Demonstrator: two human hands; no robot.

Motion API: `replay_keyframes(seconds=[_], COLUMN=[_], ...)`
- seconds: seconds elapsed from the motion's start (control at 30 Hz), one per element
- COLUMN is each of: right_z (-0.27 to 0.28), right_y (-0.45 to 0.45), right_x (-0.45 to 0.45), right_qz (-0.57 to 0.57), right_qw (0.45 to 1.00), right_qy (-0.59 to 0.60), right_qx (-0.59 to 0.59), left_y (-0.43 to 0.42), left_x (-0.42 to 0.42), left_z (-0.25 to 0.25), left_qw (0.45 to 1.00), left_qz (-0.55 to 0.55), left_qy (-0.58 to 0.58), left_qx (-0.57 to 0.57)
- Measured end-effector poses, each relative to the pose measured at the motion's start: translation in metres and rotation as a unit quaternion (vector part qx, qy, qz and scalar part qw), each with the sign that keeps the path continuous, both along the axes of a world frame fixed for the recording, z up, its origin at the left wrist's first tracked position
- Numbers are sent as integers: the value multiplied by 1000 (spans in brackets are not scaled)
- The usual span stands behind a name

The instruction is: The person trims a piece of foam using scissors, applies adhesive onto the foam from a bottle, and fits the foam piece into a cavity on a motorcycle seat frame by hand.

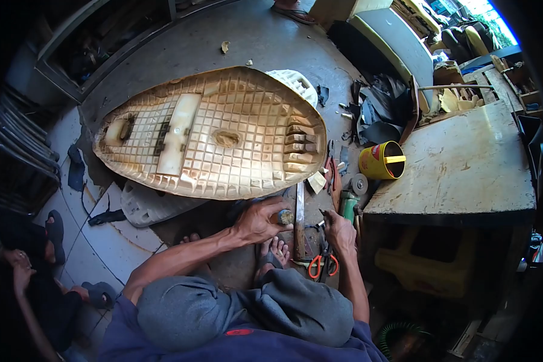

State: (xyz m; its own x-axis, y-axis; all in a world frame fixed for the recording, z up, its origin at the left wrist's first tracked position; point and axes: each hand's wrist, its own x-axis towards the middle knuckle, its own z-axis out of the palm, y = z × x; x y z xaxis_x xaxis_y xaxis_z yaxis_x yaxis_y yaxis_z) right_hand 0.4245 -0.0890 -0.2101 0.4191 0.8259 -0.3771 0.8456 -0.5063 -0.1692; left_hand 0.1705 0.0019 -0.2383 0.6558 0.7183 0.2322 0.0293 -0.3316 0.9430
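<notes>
A motorcycle seat base (223,130) with a ribbed, dirt-stained underside lies on the floor in front of me. Close to its near edge, my left hand (260,222) is closed around a short cylindrical handle (285,217) with a worn, yellowish end; the rest of it is hidden. My right hand (340,232) pinches a small, thin dark piece whose kind I cannot make out. Just below that hand lie scissors (323,265) with orange handles. A green angle grinder (348,205) rests beside it. Between both hands is a long flat metal blade (300,211).
A yellow can (381,160) stands beside a low wooden table (458,163) on the right. White plastic seat pieces (145,205) stick out under the base. Black scraps (383,111) are heaped at the upper right. Another person's hand (21,265) shows at far left.
</notes>
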Motion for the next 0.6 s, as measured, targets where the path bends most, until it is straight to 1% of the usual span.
replay_keyframes(seconds=[0.03, 0.07, 0.1, 0.17, 0.2, 0.27, 0.3, 0.37, 0.4, 0.43, 0.5, 0.57, 0.6], right_z=[-18, -22, -37, -9, 9, 44, 59, 82, 88, 92, 96, 95, 94], right_y=[-12, -20, -32, -27, -22, -10, -8, 5, 7, 9, 14, 15, 15], right_x=[1, -8, -12, -40, -49, -61, -67, -76, -80, -81, -84, -88, -90], right_qz=[-25, -65, -71, -122, -126, -40, -47, 106, 133, 134, 179, 180, 175], right_qw=[1000, 997, 992, 971, 970, 959, 959, 962, 960, 960, 977, 978, 979], right_qy=[7, 47, 85, 187, 189, 220, 217, 107, 100, 99, 21, 24, 24], right_qx=[-9, -5, 55, 87, 88, 177, 173, 228, 224, 223, 110, 107, 103], left_y=[-2, -5, -4, -7, -4, 2, -1, 0, -1, -2, 0, 4, 4], left_x=[-5, -9, -9, -8, -8, -3, -1, 4, 6, 7, 7, 5, 5], left_z=[3, 4, 1, -7, 0, 4, 4, 2, 1, 0, -3, -2, 1], left_qw=[999, 997, 996, 996, 998, 999, 999, 999, 1000, 999, 999, 999, 1000], left_qz=[19, 37, 38, 37, 32, 22, 14, 9, 20, 33, 26, 21, 10], left_qy=[23, 49, 55, 29, 30, 29, 28, 42, 24, 8, 13, 20, 28], left_qx=[-25, -53, -52, -79, -47, -28, -14, -19, -4, 9, 14, 20, 5])
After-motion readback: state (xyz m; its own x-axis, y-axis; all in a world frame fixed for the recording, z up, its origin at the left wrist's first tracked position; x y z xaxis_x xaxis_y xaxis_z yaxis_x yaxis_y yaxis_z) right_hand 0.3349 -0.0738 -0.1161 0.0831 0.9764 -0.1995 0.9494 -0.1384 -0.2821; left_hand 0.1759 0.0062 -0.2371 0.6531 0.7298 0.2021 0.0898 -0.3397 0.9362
